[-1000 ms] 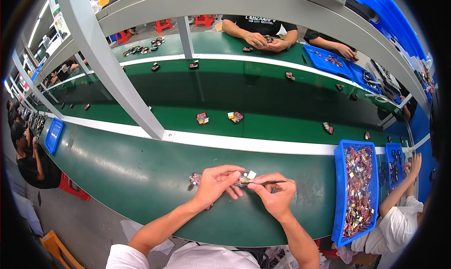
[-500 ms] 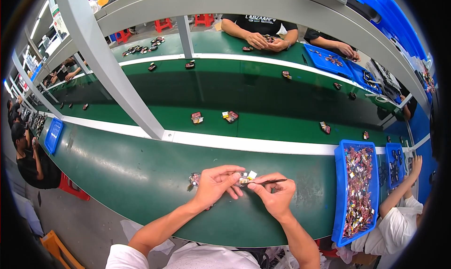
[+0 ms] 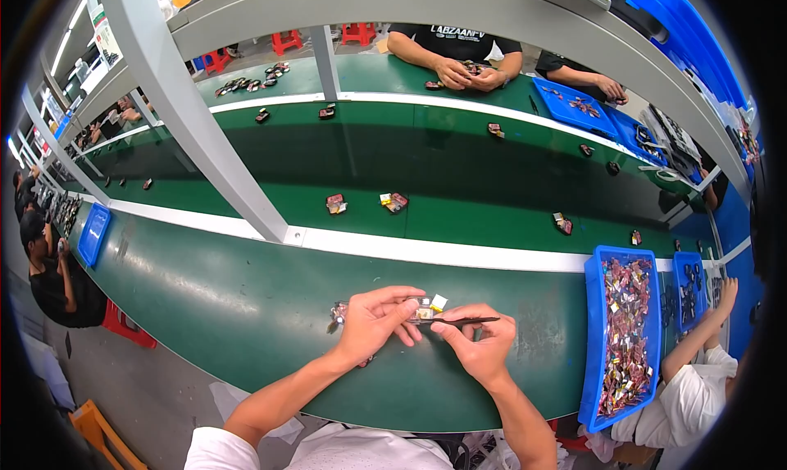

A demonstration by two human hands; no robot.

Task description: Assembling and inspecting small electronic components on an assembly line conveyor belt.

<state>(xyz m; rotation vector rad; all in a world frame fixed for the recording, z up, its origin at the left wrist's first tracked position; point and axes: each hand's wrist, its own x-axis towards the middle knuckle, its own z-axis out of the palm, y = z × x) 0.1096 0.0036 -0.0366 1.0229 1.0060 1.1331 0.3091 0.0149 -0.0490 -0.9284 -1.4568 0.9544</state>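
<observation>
Clear plastic and metal-toned bits show in the small assembly (image 3: 423, 314) that sits above the green counter (image 3: 270, 306), in front of the person. The left hand (image 3: 379, 322) pinches it between thumb and fingers, covering its left end; a white tab (image 3: 440, 301) with a yellow edge sticks out on its far right side. The right hand (image 3: 479, 339) pinches a slim dark tool (image 3: 471, 319) whose tip points left to the assembly's near edge; whether it touches cannot be told. Just left of the left hand lies a second assembly (image 3: 338, 312), partly hidden by it.

Farther right on the counter stands a long blue tray (image 3: 589, 347), heaped along its length with small reddish, white and yellow parts (image 3: 627, 330). Right of that, a smaller blue tray (image 3: 687, 256) holds dark rounded pieces (image 3: 690, 281), near a co-worker's raised arm (image 3: 697, 335). Another blue tray (image 3: 94, 234) lies at the counter's left end.

Beyond the white rail, a green belt (image 3: 459, 224) carries scattered assemblies, two (image 3: 335, 203) (image 3: 393, 202) of them side by side. On the far side, a blue tray (image 3: 566, 119) bears a loose spread of reddish parts (image 3: 584, 106), and the one (image 3: 638, 146) just right of it holds dark items.
</observation>
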